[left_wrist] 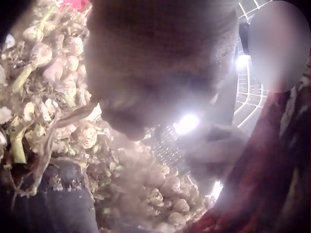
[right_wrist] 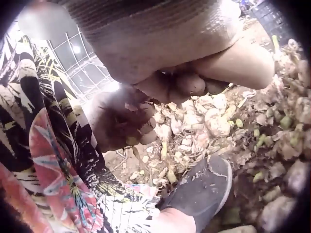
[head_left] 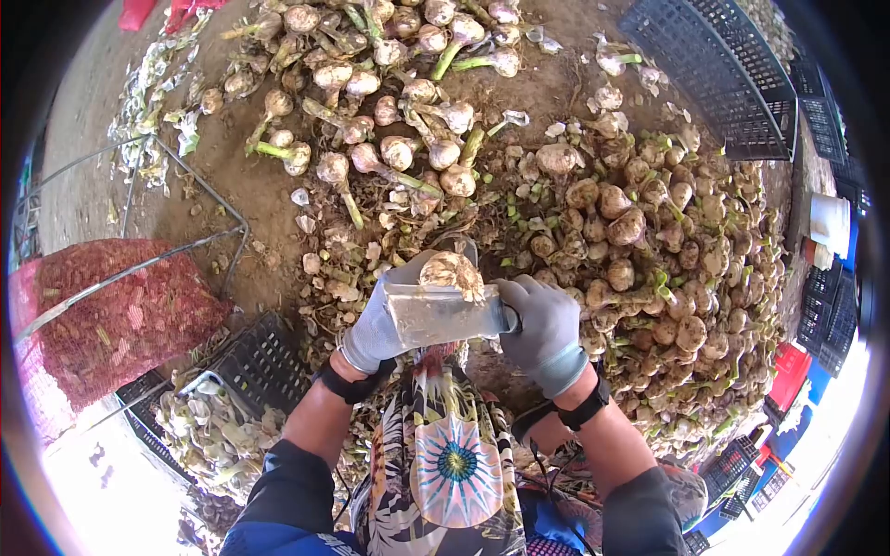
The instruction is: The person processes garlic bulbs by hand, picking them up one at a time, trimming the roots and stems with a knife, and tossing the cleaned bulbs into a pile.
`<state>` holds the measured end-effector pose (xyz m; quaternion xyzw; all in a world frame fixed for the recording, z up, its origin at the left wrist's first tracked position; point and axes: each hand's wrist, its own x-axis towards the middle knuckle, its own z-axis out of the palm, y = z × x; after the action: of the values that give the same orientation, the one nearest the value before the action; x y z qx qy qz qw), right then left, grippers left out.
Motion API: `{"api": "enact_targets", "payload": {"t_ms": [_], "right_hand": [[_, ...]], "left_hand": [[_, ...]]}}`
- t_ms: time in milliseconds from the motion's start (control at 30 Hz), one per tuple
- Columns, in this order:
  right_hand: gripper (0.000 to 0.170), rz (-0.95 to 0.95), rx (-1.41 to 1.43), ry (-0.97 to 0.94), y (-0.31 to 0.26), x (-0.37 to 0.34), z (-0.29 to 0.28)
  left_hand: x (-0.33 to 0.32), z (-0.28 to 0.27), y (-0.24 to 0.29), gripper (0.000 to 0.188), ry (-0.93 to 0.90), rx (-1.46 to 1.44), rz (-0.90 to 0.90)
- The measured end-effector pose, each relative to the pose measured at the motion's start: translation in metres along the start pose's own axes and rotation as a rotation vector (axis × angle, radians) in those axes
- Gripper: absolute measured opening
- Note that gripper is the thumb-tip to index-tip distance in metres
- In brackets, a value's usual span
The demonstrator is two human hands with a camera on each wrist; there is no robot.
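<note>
Both hands wear grey gloves. In the head view, my left hand point(head_left: 375, 320) holds a dirt-streaked garlic bulb point(head_left: 450, 271), its fingers partly hidden behind a broad, flat, greyish blade point(head_left: 445, 317). The blade lies across the space between the hands, just below the bulb. My right hand point(head_left: 547, 334) grips the blade's right end with curled fingers. Dark and blurred, the left glove point(left_wrist: 160, 63) fills the top of the left wrist view, its fingertips unclear. In the right wrist view the right glove point(right_wrist: 160, 39) is large, and its grip is partly hidden.
A large heap of garlic point(head_left: 686, 278) lies on the right, with stalked bulbs point(head_left: 399, 153) spread ahead on the ground. At left are a full red mesh sack point(head_left: 120, 315), a wire frame point(head_left: 199, 185) and a black crate point(head_left: 269, 361). Another crate point(head_left: 714, 74) stands back right.
</note>
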<state>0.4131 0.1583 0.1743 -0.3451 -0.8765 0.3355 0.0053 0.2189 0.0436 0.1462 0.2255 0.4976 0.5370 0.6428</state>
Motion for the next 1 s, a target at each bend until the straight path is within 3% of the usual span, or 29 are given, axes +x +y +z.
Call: {"api": "enact_targets", "payload": {"t_ms": [133,167,200,233,267,300,333,400,433,467,533,567,600,667,700,767,800,867,900,933,1000], "right_hand": [[0.026,-0.007,0.031,0.005,0.015,0.005,0.006],[0.025,0.232,-0.020,-0.070,0.039,0.011,0.009],[0.025,0.474,-0.071,-0.139,0.060,0.012,0.012],[0.029,0.485,0.014,-0.069,0.076,0.008,0.014],[0.031,0.481,0.569,0.000,0.083,0.003,0.018],[0.030,0.543,0.881,-0.017,0.067,-0.002,0.013],[0.029,0.583,1.190,-0.011,0.051,0.002,0.007],[0.030,0.531,1.568,0.090,0.033,0.007,0.015],[0.030,0.510,1.603,0.093,0.031,0.011,0.018],[0.031,0.491,1.637,0.102,0.030,0.015,0.021],[0.030,0.457,1.536,0.089,0.020,0.023,0.017],[0.029,0.433,1.430,0.070,0.016,0.025,0.016],[0.024,0.381,1.284,-0.003,0.016,0.026,0.015],[0.017,0.155,1.033,0.069,0.020,0.030,0.035],[0.017,0.177,0.892,0.027,0.015,0.031,0.026],[0.019,0.222,0.722,0.011,0.003,0.036,0.004],[0.021,0.258,0.552,-0.001,0.000,0.039,-0.001],[0.024,0.232,0.579,0.016,0.013,0.039,0.001],[0.023,0.319,0.422,-0.049,0.030,0.035,0.010],[0.023,0.394,0.260,-0.109,0.051,0.033,0.020],[0.031,0.456,0.356,-0.156,0.102,0.000,0.061]], "left_hand": [[-0.006,0.007,0.018,0.061,-0.073,0.305,0.046],[-0.009,0.011,0.025,0.057,-0.108,0.430,0.079],[-0.005,0.021,0.035,0.051,-0.254,0.290,0.310],[-0.001,0.024,0.035,0.050,-0.242,0.302,0.322],[0.001,0.026,0.035,0.049,-0.222,0.312,0.328],[0.009,0.030,0.024,0.051,-0.073,0.380,0.210],[0.016,0.029,0.025,0.051,-0.047,0.588,0.205],[0.030,0.036,0.030,0.050,0.009,1.104,0.471],[0.035,0.035,0.021,0.048,0.143,1.235,0.440],[0.037,0.029,0.006,0.048,0.146,1.238,0.440],[0.040,0.016,-0.018,0.042,0.710,0.871,0.404],[0.035,0.016,-0.003,0.040,0.579,0.298,0.005],[0.028,0.013,-0.006,0.040,0.418,-0.428,-0.167],[0.026,0.023,0.020,0.037,0.291,-0.755,-0.337],[0.028,0.016,0.005,0.037,0.288,-0.755,-0.340],[0.034,-0.004,-0.025,0.032,0.066,-0.644,-0.073],[0.031,-0.007,-0.025,0.032,0.065,-0.643,-0.075],[0.026,-0.008,-0.011,0.037,0.079,-0.359,-0.124],[0.029,0.006,0.007,0.041,0.237,-0.166,-0.174],[0.035,0.018,0.024,0.041,0.231,-0.164,-0.167],[0.045,0.035,0.043,0.044,-0.116,0.136,-0.184]]}}
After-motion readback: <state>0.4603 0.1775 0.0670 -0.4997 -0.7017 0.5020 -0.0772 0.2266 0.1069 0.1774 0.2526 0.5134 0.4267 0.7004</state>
